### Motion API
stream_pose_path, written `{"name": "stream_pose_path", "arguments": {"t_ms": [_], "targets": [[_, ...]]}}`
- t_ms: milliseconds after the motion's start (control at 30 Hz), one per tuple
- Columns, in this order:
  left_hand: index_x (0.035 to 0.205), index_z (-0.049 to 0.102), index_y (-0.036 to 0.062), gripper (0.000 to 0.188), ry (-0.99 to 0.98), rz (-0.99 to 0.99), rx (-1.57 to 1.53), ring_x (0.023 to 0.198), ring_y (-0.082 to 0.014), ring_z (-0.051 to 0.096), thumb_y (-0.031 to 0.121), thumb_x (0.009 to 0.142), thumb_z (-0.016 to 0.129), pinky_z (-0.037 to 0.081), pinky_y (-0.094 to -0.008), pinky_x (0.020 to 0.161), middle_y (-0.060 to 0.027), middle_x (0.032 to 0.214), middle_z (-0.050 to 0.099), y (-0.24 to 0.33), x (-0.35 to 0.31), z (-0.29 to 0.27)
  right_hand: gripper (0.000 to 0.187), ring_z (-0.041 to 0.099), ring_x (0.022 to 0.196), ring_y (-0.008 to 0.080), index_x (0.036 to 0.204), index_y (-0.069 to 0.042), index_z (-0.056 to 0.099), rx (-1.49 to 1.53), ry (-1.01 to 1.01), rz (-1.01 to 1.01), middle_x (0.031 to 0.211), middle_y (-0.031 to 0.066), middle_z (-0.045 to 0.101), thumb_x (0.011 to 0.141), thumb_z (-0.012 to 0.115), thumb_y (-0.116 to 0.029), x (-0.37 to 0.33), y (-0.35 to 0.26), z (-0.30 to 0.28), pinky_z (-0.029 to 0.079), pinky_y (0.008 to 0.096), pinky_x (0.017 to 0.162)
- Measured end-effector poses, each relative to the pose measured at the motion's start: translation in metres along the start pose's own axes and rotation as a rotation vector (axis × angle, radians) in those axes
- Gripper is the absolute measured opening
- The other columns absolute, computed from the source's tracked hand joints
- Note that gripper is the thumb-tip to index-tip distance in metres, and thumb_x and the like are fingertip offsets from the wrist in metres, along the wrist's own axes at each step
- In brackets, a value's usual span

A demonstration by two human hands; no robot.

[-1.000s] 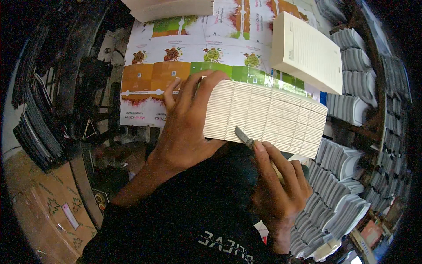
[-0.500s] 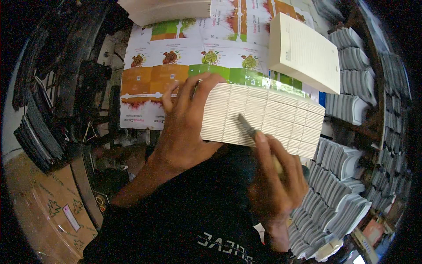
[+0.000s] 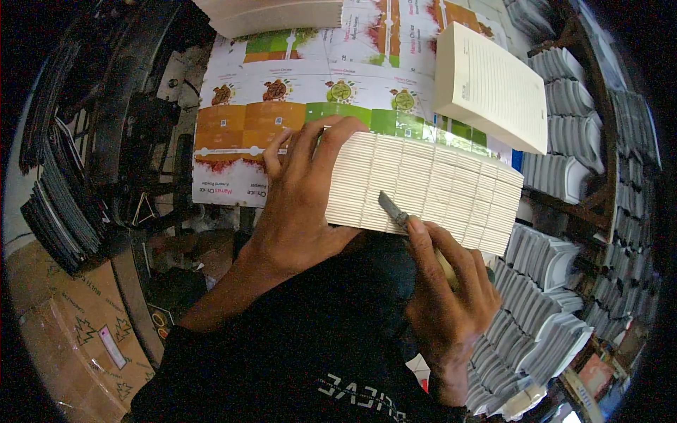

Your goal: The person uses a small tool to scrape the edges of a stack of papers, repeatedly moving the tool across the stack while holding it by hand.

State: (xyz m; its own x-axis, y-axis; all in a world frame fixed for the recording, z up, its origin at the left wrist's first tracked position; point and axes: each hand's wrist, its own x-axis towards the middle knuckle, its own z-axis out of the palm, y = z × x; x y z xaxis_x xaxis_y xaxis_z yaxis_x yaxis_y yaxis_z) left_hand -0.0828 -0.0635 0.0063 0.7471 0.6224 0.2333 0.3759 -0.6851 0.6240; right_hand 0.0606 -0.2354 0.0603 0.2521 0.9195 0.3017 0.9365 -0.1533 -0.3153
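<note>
A thick block of cream booklets [image 3: 451,187] stands with its sewn spines turned up, thread lines crossing its ridged face. My left hand [image 3: 296,190] wraps around its left end, fingers over the far edge and thumb along the near side. In my right hand [image 3: 455,296] is a knife [image 3: 389,207] with a short grey blade and a pale handle, mostly covered by the fingers. The blade lies over the near-left part of the spines; whether it touches them I cannot tell.
Beneath is a table covered with printed sheets [image 3: 226,130] in orange, green and white. A lined cream paper block [image 3: 493,88] lies at the far right, another stack [image 3: 275,17] at the far edge. Grey paper stacks [image 3: 543,261] fill the right side; a cardboard box [image 3: 84,324] sits lower left.
The knife blade has shifted slightly toward me and to the left over the spines. My right hand has moved a little nearer and right. The left hand keeps its hold.
</note>
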Motion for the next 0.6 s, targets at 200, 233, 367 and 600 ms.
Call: {"name": "stream_pose_path", "arguments": {"t_ms": [200,233,367,600], "targets": [[0.149,0.045,0.0057,0.091,0.005,-0.015,0.017,0.142,-0.0359,0.048,0.025,0.073,0.091,0.023,-0.0582,0.122,-0.0157,0.143,0.053,0.001,0.0,0.002,0.053,0.069,0.079,0.022,0.132,-0.013,0.079,0.006,0.013,0.011,0.118,0.0068,0.077,0.08,0.072,-0.005,0.0,-0.004,0.004,0.059,0.0316,0.066],[0.149,0.045,0.0054,0.091,0.012,-0.014,0.036,0.142,-0.0358,0.048,0.025,0.073,0.091,0.023,-0.0579,0.122,-0.0158,0.143,0.054,0.001,0.0,0.003,0.053,0.069,0.078,0.022,0.133,-0.013,0.079,-0.003,0.057,0.006,0.118,0.0074,0.077,0.081,0.071,-0.004,-0.002,-0.004,0.009,0.059,0.0318,0.066],[0.15,0.045,0.0051,0.092,0.011,-0.026,0.024,0.142,-0.0361,0.048,0.026,0.073,0.091,0.023,-0.0577,0.122,-0.0159,0.143,0.054,0.002,0.0,0.003,0.054,0.068,0.077,0.0222,0.133,-0.013,0.079,0.009,0.174,0.032,0.117,0.0086,0.077,0.08,0.073,-0.004,-0.001,0.0,0.016,0.058,0.0324,0.065],[0.15,0.045,0.0057,0.09,0.015,-0.014,-0.003,0.141,-0.0365,0.049,0.026,0.074,0.089,0.024,-0.058,0.121,-0.0161,0.143,0.054,-0.001,-0.003,0.002,0.056,0.068,0.075,0.0225,0.131,-0.014,0.08,0.089,0.093,0.052,0.115,0.008,0.077,0.076,0.077,-0.002,0.005,0.006,0.007,0.056,0.0334,0.063]]}}
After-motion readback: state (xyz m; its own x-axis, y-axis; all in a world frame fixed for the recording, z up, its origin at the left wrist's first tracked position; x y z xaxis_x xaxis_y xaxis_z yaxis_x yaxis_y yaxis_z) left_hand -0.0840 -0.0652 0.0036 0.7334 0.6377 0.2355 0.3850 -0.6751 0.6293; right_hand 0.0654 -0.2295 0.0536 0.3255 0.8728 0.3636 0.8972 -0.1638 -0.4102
